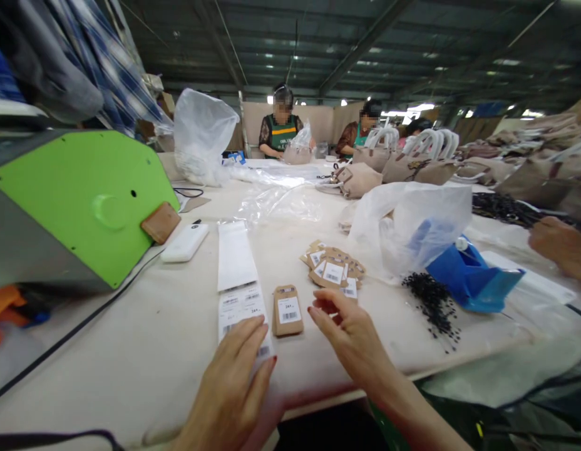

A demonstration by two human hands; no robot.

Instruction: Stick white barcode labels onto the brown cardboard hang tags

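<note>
Left hand: the hand point(229, 382) lies over the lower, printed part of the label strip point(238, 257), fingers nearly straight and close together, thumb spread away.
Right hand: the hand point(354, 332) is raised beside the tag stack, fingers curled, thumb spread a little from the index finger; nothing shows between them.
Tag stack: brown card tags point(288, 310), the top one bearing a white label, on the worktop point(144, 351) between the two hands.
Tag pile: loose brown tags point(335, 270), overlapping, beyond the right hand.
Right side: a bunch of black fasteners point(431, 307) just beside a blue tape dispenser point(473, 282); a white plastic bag point(412, 219) behind; a co-worker's hand point(560, 244) at the edge.
Left side: a white phone point(186, 243) near a green-sided machine point(84, 200), a brown block point(160, 223) against it.
Far side: beige handbags point(360, 180) and two people in green aprons point(282, 139).
</note>
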